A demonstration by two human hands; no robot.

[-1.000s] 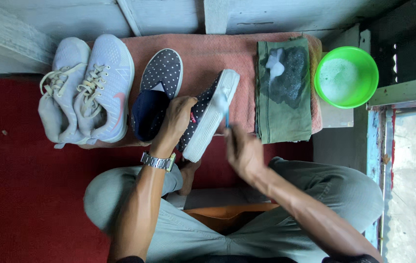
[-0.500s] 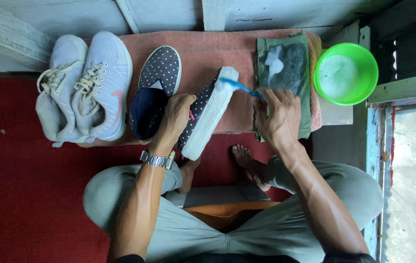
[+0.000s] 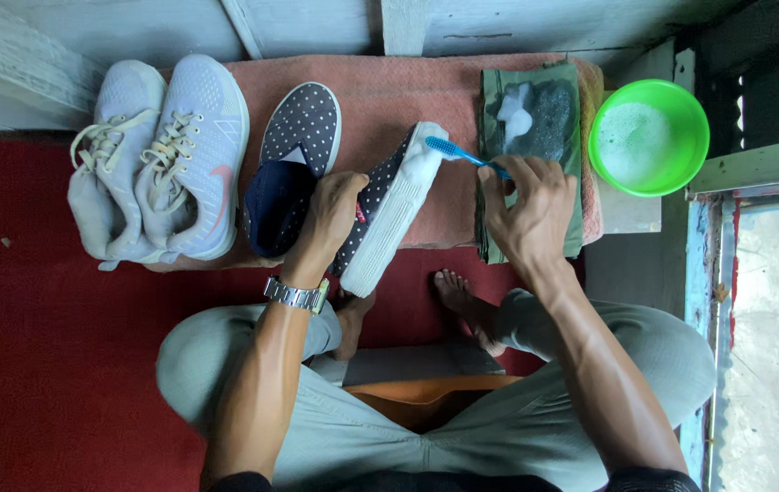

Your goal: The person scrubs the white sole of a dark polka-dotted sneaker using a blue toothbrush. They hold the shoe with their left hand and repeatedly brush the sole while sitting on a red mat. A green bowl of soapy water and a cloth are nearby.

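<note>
My left hand (image 3: 330, 219) is curled tight around a dark polka-dot slip-on shoe (image 3: 387, 208), tipping it on its side so the white sole faces up and right; my right hand (image 3: 528, 211) is pinched narrow on a blue toothbrush (image 3: 464, 157), its bristle head touching the foamy toe end of that sole; the shoe sits over the pink towel (image 3: 389, 91), just above my knees; one more polka-dot slip-on (image 3: 294, 164) lies flat just to the left, so that makes two of those; further left, two pale grey lace-up sneakers (image 3: 157, 164) sit side by side, touching; four shoes in all, one toothbrush; under my right hand lies one folded green cloth (image 3: 499, 91) with a dark patch and a dab of white foam on it; to its right, one bright green bowl (image 3: 692, 128) of sudsy water, near the cloth but apart from it; red carpet (image 3: 52, 364) spreads beneath everything; a metal watch (image 3: 296, 293) rides my left wrist; my bare feet peek out between my knees.
</note>
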